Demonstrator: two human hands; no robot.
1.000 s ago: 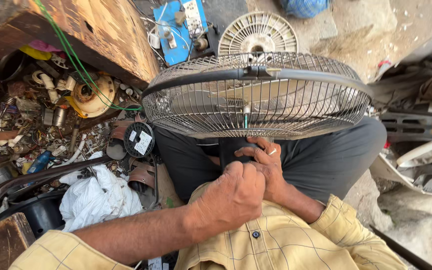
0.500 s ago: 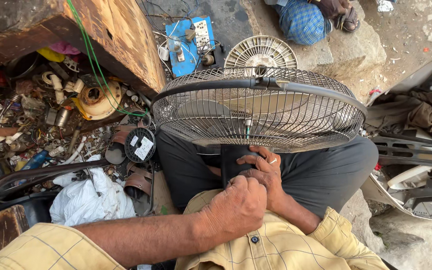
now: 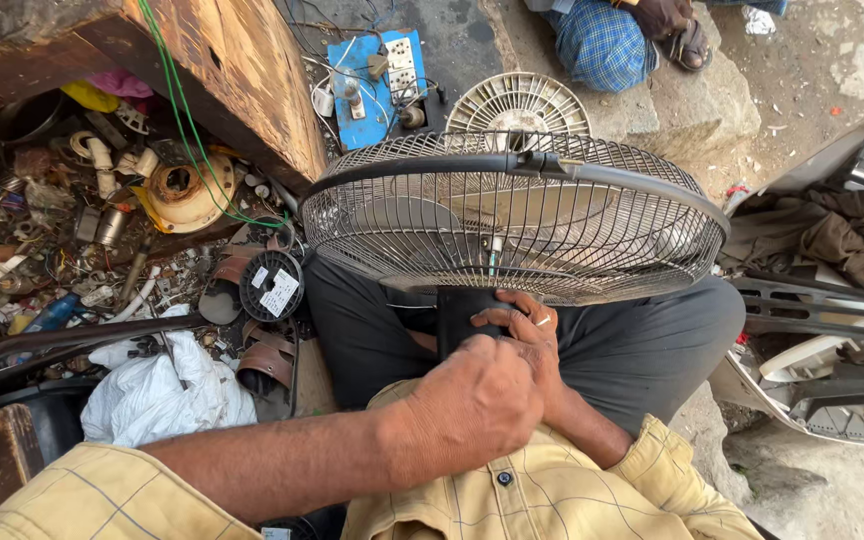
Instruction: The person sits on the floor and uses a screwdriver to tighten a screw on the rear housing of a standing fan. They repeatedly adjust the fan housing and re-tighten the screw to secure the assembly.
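A fan with a round wire cage [image 3: 512, 215] rests on my lap, its grille facing away from me. Behind the cage sits the fan's black motor housing [image 3: 457, 318]. My right hand [image 3: 527, 335] wraps around that housing from the right side. My left hand [image 3: 472, 405] is closed into a fist just in front of the housing, over my right wrist. What its fingers hold is hidden.
A wooden bench [image 3: 242, 75] stands at upper left, with a heap of scrap parts [image 3: 102, 220] and a white bag [image 3: 157, 395] below it. A blue switchboard [image 3: 377, 85] and a spare fan guard [image 3: 519, 100] lie ahead. Another person's foot [image 3: 677, 35] is at top. Plastic panels [image 3: 822, 350] lie right.
The view has tilted up and shifted, showing more ground ahead and the other person. Both hands stay at the motor housing behind the cage.
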